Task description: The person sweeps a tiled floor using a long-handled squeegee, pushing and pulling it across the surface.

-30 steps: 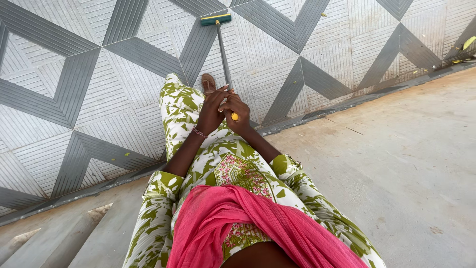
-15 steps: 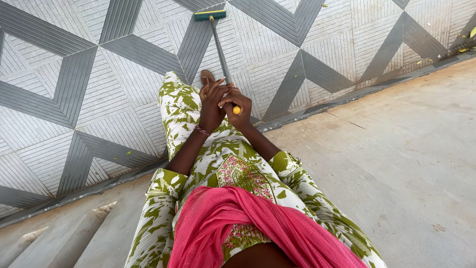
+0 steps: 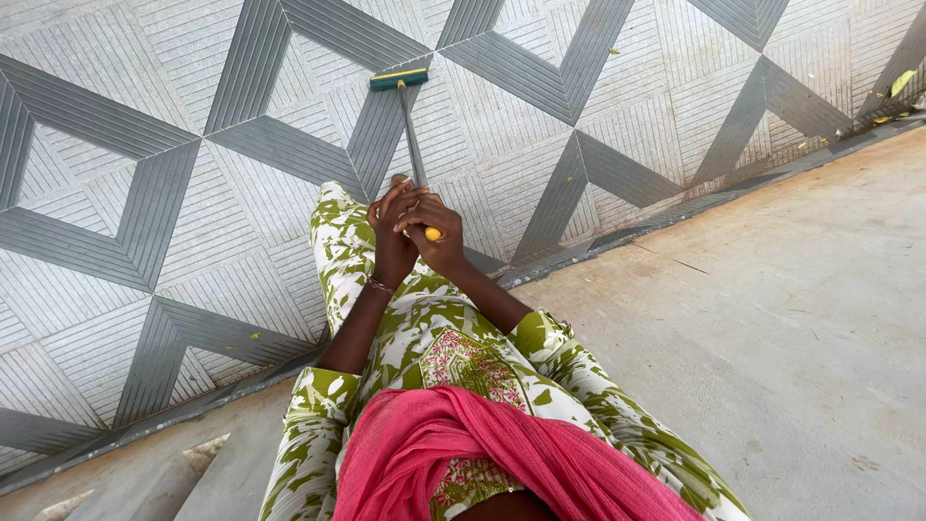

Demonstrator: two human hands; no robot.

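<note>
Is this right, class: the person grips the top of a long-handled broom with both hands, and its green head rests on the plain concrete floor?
Not quite. Both the left hand and the right hand do grip the broom, but the head view shows its green head resting on the grey patterned tiles, not on the plain concrete floor.

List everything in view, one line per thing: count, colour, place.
broom: one, grey handle, green and yellow head, yellow end cap, head on the tiles ahead
tiles: many, grey and pale grey, ribbed geometric pattern, left and top
concrete floor: one, beige-grey, right
steps: beige-grey, lower left
leaves: a few, yellow-green, scattered on tiles and at top right edge
scarf: one, pink, bottom centre
dress: one, white with green print, centre
bracelet: one, reddish, left wrist
left hand: on the handle top
right hand: gripping the handle end
</note>
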